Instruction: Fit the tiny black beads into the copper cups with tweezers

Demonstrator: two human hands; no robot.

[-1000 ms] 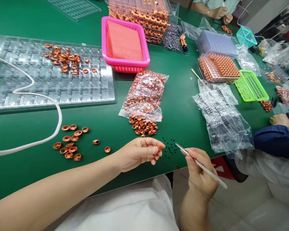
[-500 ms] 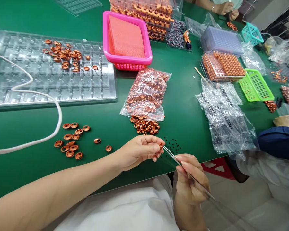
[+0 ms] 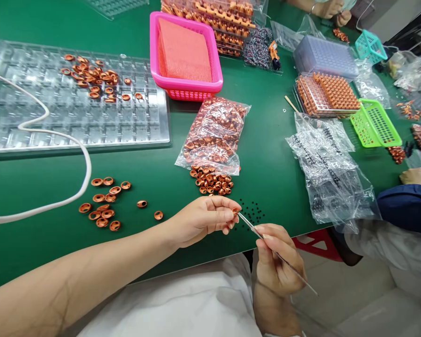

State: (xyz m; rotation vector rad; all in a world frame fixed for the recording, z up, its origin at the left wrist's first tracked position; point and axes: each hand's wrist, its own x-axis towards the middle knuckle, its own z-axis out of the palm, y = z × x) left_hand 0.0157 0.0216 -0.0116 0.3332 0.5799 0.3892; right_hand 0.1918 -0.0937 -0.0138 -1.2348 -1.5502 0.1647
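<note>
Between thumb and fingertips, my left hand [image 3: 210, 219] pinches a small copper-coloured ring-like part [image 3: 235, 211]. My right hand [image 3: 279, 255] grips a pair of metal tweezers [image 3: 250, 224], whose tips meet that part; whether they hold a tiny piece there I cannot make out. Tiny black pieces [image 3: 254, 210] lie scattered on the table just behind the tweezers. Beyond my left hand is a heap of similar copper-coloured parts [image 3: 214, 182], spilling from a clear plastic bag [image 3: 214, 133]. More loose copper-coloured parts [image 3: 107, 213] lie left of my forearm.
A clear plastic tray [image 3: 133, 128] with copper parts sits at left, crossed by a white cable [image 3: 86, 173]. Behind the bag stands a pink basket [image 3: 215, 84]. Plastic bags [image 3: 330, 168] and a green basket [image 3: 389, 133] lie at right, near another person's sleeve [image 3: 407, 208].
The tweezers' two tips, slightly apart before, now look closer together at the copper-coloured part. Both hands stay nearly in place; the view has shifted slightly.
</note>
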